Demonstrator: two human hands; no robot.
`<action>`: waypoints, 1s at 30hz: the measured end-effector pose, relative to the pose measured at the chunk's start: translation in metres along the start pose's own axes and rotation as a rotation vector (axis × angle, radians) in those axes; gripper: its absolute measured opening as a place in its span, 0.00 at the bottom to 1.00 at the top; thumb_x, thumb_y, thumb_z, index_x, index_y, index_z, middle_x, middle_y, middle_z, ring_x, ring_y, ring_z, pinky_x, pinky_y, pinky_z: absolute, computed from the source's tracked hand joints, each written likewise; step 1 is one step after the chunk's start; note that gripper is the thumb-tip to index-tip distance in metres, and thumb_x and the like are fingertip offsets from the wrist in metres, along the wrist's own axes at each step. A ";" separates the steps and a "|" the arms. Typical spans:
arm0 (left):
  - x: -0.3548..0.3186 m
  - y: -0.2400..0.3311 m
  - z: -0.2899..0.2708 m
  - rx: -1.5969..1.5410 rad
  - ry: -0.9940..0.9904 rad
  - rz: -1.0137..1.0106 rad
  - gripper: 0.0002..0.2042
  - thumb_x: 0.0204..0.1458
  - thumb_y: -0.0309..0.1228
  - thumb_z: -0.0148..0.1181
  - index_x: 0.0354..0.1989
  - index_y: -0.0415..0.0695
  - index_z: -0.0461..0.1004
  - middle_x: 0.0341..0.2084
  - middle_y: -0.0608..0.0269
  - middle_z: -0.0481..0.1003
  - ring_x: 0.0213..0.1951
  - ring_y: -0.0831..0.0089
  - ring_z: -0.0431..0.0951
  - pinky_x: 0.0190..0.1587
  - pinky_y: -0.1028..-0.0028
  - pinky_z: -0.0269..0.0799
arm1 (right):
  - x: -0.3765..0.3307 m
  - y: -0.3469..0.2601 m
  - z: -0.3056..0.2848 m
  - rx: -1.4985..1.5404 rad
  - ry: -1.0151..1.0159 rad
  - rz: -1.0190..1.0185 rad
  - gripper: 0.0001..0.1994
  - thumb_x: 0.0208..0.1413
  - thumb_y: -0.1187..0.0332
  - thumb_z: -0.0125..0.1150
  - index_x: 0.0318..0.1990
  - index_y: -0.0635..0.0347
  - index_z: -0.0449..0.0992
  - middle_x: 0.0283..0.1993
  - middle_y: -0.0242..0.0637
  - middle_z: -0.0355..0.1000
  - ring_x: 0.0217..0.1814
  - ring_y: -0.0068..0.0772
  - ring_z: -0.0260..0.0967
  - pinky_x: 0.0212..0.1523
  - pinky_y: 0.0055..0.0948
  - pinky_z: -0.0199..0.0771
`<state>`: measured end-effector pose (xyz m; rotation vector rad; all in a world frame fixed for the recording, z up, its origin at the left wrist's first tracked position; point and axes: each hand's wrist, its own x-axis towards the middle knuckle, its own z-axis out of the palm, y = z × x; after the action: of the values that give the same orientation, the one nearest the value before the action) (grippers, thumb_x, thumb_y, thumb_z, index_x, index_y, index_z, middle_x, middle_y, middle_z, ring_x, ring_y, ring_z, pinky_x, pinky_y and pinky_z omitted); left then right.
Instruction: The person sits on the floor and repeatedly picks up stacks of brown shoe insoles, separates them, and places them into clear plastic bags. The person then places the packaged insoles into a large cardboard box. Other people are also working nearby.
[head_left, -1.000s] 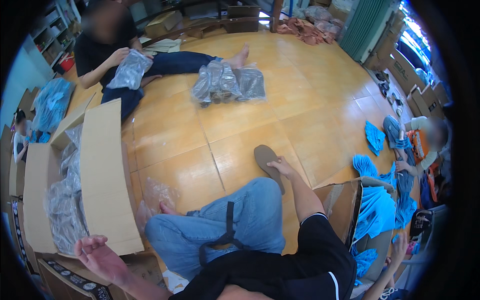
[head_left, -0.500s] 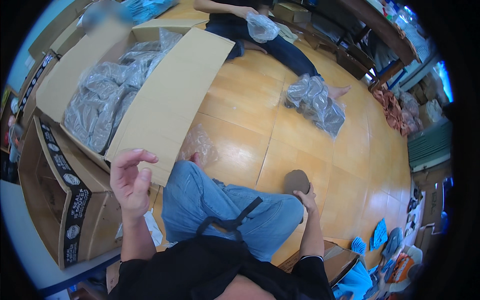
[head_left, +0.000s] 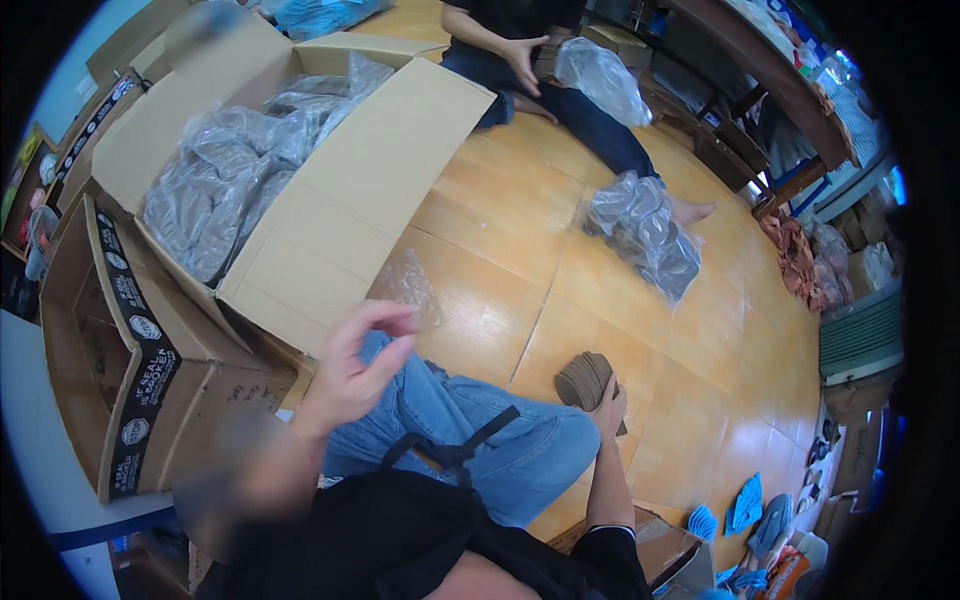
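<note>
Right grip (head_left: 607, 408) on brown soles (head_left: 580, 379), lettered tape (head_left: 143, 375) leftward

Here's the stack (head_left: 582, 380), brown with darker lines, lower centre; faded blue jeans (head_left: 535, 450) beside it, crossed by a black strap (head_left: 495, 428); black shirt (head_left: 400, 540) at the bottom edge. Honey-orange floor (head_left: 480, 290) mid-frame, dark-seamed! Tan carton (head_left: 360, 205) upper left, black-and-white tape (head_left: 150, 385) left, bright blue pieces (head_left: 744, 505) lower right.
</note>
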<state>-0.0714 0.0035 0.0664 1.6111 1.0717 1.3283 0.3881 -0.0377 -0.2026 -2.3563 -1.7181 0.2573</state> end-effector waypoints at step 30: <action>0.022 -0.280 0.097 1.141 -0.680 -0.507 0.24 0.54 0.35 0.50 0.61 0.44 0.64 0.54 0.41 0.68 0.57 0.47 0.69 0.59 0.54 0.64 | -0.030 0.030 0.041 0.099 0.180 -0.115 0.43 0.50 0.48 0.61 0.70 0.56 0.52 0.67 0.61 0.50 0.68 0.62 0.48 0.67 0.51 0.47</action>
<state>-0.0094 0.1159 -0.2020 2.0725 1.7169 -0.3116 0.3960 -0.0730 -0.2495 -2.1315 -1.7067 0.1051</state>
